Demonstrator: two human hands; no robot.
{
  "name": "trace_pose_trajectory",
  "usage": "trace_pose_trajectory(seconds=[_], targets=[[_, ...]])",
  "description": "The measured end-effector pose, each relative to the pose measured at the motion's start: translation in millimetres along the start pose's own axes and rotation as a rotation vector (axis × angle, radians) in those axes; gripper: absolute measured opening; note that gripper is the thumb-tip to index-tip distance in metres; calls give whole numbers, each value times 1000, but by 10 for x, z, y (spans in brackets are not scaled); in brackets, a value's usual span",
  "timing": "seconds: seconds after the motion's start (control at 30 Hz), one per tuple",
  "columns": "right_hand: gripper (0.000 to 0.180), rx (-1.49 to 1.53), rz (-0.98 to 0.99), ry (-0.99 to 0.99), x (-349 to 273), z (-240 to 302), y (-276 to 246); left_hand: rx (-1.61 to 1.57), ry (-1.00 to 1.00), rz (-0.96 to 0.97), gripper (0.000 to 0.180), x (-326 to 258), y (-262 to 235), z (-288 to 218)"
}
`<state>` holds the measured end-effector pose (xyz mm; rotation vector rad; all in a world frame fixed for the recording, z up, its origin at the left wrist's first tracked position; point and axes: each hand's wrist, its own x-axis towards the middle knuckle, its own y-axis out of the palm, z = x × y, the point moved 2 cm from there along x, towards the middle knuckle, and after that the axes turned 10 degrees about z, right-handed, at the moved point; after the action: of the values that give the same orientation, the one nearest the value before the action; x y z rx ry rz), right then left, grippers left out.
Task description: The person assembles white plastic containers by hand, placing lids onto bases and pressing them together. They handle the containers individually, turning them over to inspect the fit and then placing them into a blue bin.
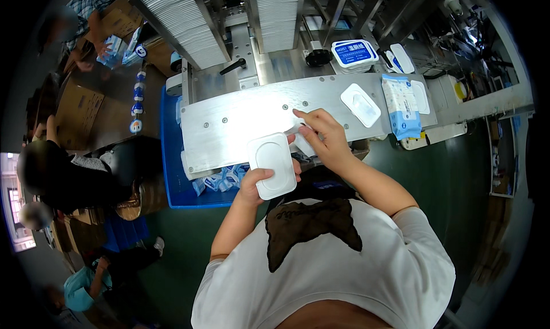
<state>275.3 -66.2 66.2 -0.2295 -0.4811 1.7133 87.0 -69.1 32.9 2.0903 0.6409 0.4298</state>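
My left hand (255, 183) is closed around a white plastic wipes lid (272, 164), a rounded rectangle with a raised oval, thumb on its face. My right hand (326, 139) is just beyond it, over the edge of the metal worktop (229, 140). Its thumb and fingertips come together around something small and pale that I cannot make out. Under that hand another white piece (305, 146) shows in part. To the right, a similar white lid (361, 105) lies flat on the worktop, beside a blue-and-white pack of wipes (402, 107).
Tall stacks of thin white sheets or lids (278, 14) stand in metal guides at the back. A pile of printed blue-and-white lids (353, 55) sits behind the worktop. A blue bin (172, 183) with small packets is below left. Co-workers are at the far left, near cartons (78, 114).
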Motion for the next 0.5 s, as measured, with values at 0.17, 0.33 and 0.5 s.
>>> trace_pose_trajectory(seconds=[0.17,0.33,0.5], targets=[[49,940,320,517,116,-8,39,8,63,-50,92,-107,-17,-103],[60,516,52,289,115,-192,-119,61,94,-122,93,-121,-84,-181],[32,-258,-308,-103,69,108,-237,76,84,-100,92,-74,-81,-175]])
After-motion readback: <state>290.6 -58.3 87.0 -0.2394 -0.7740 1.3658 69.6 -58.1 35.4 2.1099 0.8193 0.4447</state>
